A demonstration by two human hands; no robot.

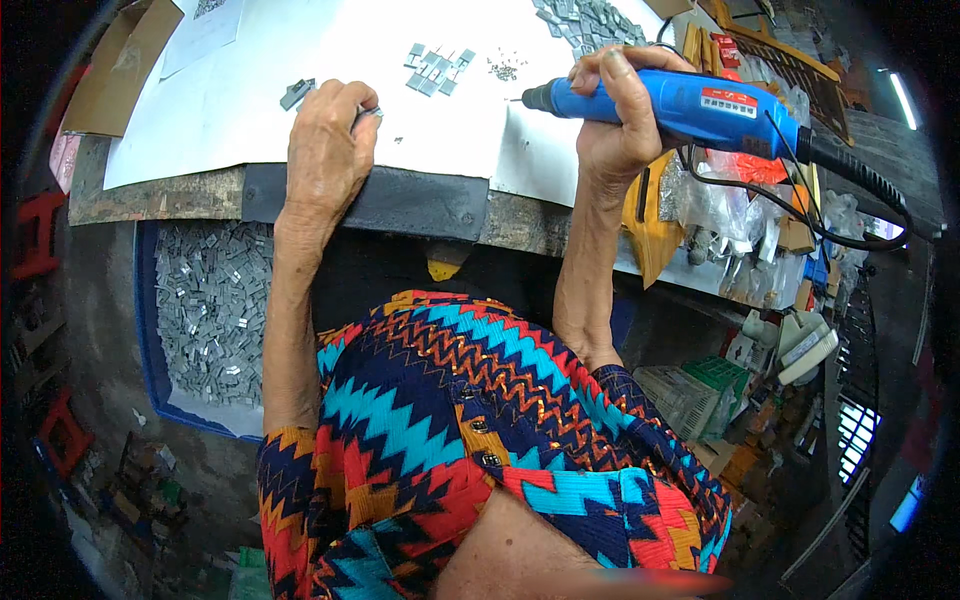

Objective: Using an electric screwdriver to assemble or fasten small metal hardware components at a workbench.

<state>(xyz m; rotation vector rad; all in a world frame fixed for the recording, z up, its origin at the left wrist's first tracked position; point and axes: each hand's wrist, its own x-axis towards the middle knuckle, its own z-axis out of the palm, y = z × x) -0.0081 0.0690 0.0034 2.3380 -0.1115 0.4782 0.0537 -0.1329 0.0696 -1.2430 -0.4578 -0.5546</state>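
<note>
My right hand is wrapped round a blue electric screwdriver. The tool lies nearly level, its black nose and thin bit pointing left above the white sheet. My left hand rests on the sheet with curled fingers, pinching a small grey metal piece that shows at the fingertips. Beside those fingers lies another dark grey piece. Between my hands, a group of flat grey pieces is laid out close together. To its right sits a small pile of tiny screws.
More grey pieces are heaped at the far edge. A blue-rimmed bin full of such pieces stands below at left. The screwdriver's black cord loops at right, above plastic bags. A cardboard box stands at far left.
</note>
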